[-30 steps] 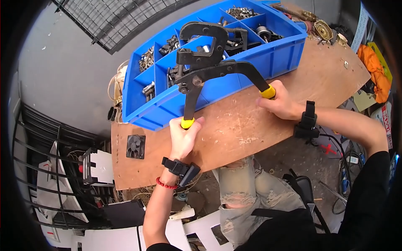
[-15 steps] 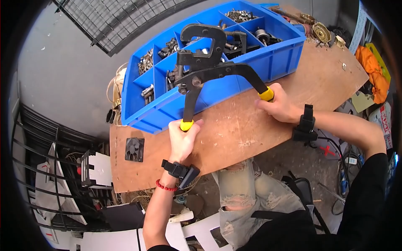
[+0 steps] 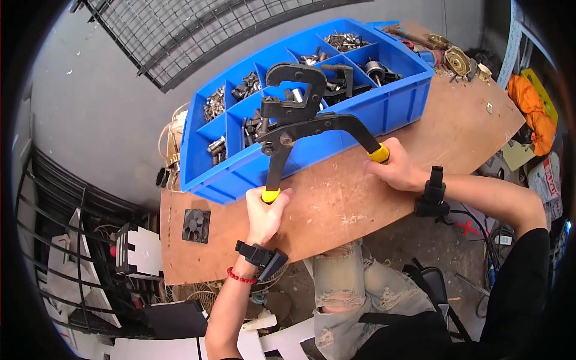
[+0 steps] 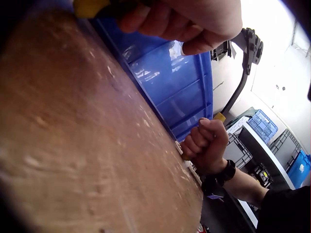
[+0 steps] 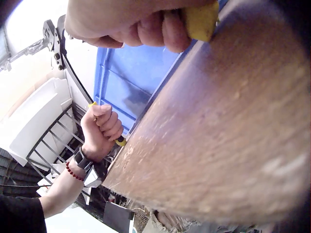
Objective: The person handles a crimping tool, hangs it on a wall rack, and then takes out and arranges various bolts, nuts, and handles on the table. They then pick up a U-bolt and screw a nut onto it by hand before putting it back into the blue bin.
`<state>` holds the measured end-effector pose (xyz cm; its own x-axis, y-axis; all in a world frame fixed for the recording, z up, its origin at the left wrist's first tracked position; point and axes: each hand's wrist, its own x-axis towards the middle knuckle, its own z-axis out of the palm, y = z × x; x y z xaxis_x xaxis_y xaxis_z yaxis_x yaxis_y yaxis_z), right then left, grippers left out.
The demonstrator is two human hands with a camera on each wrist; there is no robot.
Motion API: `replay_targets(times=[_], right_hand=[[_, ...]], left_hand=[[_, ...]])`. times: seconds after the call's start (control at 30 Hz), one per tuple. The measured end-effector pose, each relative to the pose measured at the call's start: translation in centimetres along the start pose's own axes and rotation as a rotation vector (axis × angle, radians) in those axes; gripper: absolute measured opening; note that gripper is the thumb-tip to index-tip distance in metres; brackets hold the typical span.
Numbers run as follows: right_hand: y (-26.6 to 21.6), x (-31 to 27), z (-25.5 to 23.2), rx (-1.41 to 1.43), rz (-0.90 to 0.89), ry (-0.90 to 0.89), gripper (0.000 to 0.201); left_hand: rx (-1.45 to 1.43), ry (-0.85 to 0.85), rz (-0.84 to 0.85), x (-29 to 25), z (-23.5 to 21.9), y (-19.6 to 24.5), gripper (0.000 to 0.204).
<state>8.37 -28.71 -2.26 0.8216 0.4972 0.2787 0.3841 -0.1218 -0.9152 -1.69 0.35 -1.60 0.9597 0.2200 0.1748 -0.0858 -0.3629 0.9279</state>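
Observation:
Both hands hold a large black two-handled tool (image 3: 316,124) with a C-shaped head and yellow handle ends, like a hand punch. My left hand (image 3: 263,217) grips the left handle near its yellow end (image 3: 270,196). Around the right handle's yellow grip (image 3: 379,154), my right hand (image 3: 398,165) has its fingers curled. The handles spread wide apart, and the tool's head overlaps a blue divided bin (image 3: 246,180) in the head view. In the left wrist view the opposite fist (image 4: 208,145) shows, and the right wrist view shows the left fist (image 5: 101,128).
The bin's compartments hold bolts, sockets and other metal parts. A small black fan (image 3: 196,225) lies on the wooden table (image 3: 336,210) at the left. Brass-coloured parts (image 3: 458,62) sit at the far right, with an orange cloth (image 3: 533,111) beyond the table's right edge.
Hands, tool and bin all appear lower in the head view. The tool's head has dipped slightly relative to the bin. Both hands keep their grip on the handles.

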Motion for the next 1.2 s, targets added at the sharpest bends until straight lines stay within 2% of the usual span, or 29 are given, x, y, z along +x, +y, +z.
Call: replay_targets(times=[0.47, 0.67, 1.13, 1.2], right_hand=[[-0.1, 0.7, 0.1, 0.041, 0.111, 0.019, 0.027], [-0.1, 1.6, 0.0, 0.129, 0.237, -0.007, 0.023], [0.2, 1.6, -0.1, 0.154, 0.245, -0.025, 0.022], [-0.2, 1.7, -0.2, 0.181, 0.304, -0.054, 0.023]], left_hand=[[0.02, 0.02, -0.051, 1.3, 0.0, -0.6, 0.026], [-0.009, 0.008, -0.186, 2.1, 0.2, 0.6, 0.025], [-0.004, 0.017, -0.201, 2.1, 0.2, 0.3, 0.026], [-0.01, 0.018, -0.2, 2.1, 0.2, 0.3, 0.026]])
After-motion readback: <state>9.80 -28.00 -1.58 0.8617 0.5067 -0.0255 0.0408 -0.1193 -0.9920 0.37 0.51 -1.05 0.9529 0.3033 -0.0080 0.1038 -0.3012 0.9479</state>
